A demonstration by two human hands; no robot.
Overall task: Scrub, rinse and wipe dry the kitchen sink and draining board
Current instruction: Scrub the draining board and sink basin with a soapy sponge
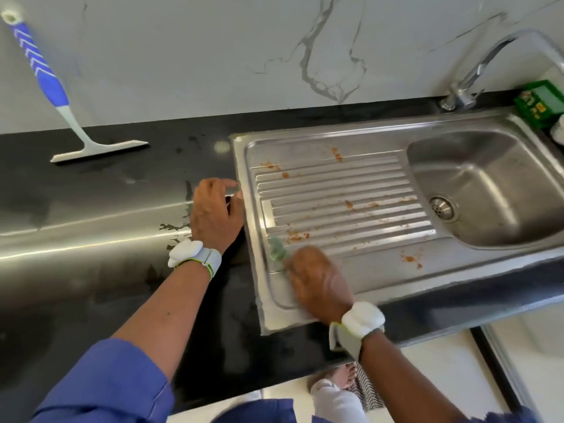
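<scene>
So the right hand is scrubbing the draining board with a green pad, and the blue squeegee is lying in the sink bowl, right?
No: the head view shows the blue squeegee on the black counter, leaning on the wall. The rest holds.

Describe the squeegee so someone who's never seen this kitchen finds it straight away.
From the steel sink, follow the black worktop left toward the marbled wall. The squeegee stands there, white blade on the worktop, handle leaning on the wall. Only it has a blue handle with white chevrons.

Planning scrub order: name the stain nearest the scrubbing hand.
The stain cluster on the front ridges, beside the green scourer in the right hand; others lie farther.
</scene>
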